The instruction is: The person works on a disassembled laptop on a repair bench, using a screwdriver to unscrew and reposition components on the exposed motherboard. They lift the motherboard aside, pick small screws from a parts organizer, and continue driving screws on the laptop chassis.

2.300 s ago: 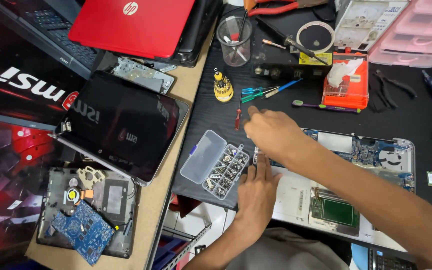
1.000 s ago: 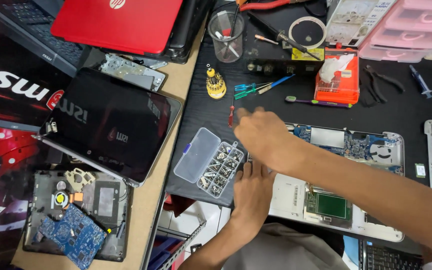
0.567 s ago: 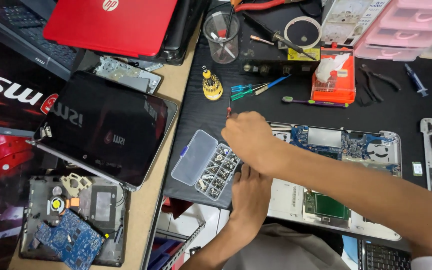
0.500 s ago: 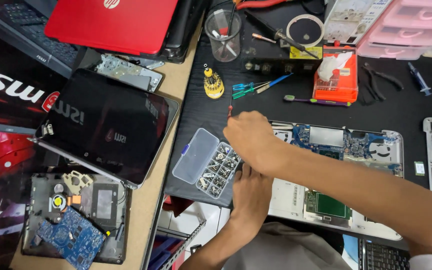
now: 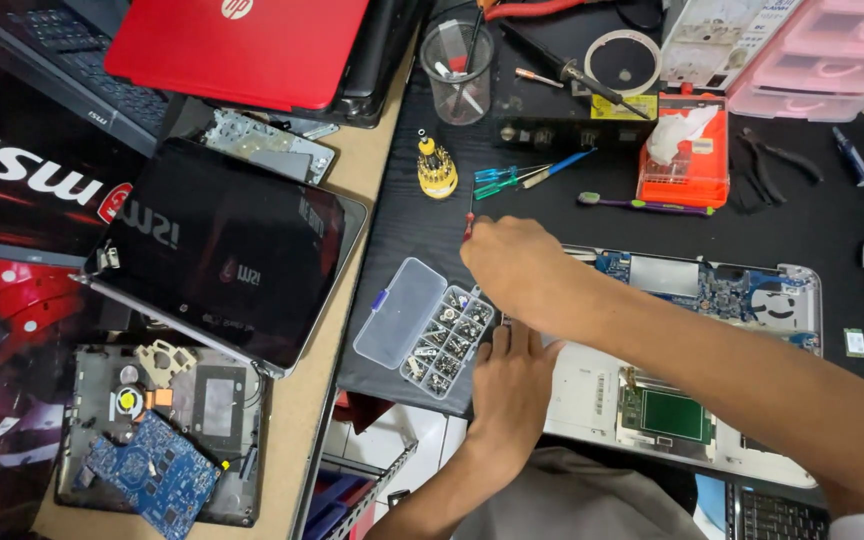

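On the black mat at the middle of the table (image 5: 352, 330) we see the right hand (image 5: 517, 275) clenched round a small red-handled screwdriver (image 5: 468, 225), handle tip poking up past the knuckles, the blade end hidden under the hand so we cannot tell what it touches. The hand sits over the left edge of the opened laptop base (image 5: 692, 350), whose blue board and green module are exposed. The left hand (image 5: 512, 385) lies flat, fingers spread, not grasping anything, pressing on the pale near corner of the base just beside the clear screw box (image 5: 427, 325). The box stands open, lid folded out to the left, compartments full of small screws, touching or nearly touching the left fingertips. Farther up the mat lie the yellow bit holder (image 5: 437, 170), loose blue and green drivers (image 5: 522, 175), a toothbrush (image 5: 642, 205) and an orange tray (image 5: 684, 160). Off to the left, well apart, sit a black laptop lid (image 5: 222, 250) and a stripped chassis with a blue board (image 5: 157, 440). Risks as we judge them: the right forearm crosses low over the bare board, so a slip of the driver could scratch it; the left hand is so near the open box that a nudge could tip it and scatter screws, and the box sits near the mat's front edge, so they could drop to the floor.
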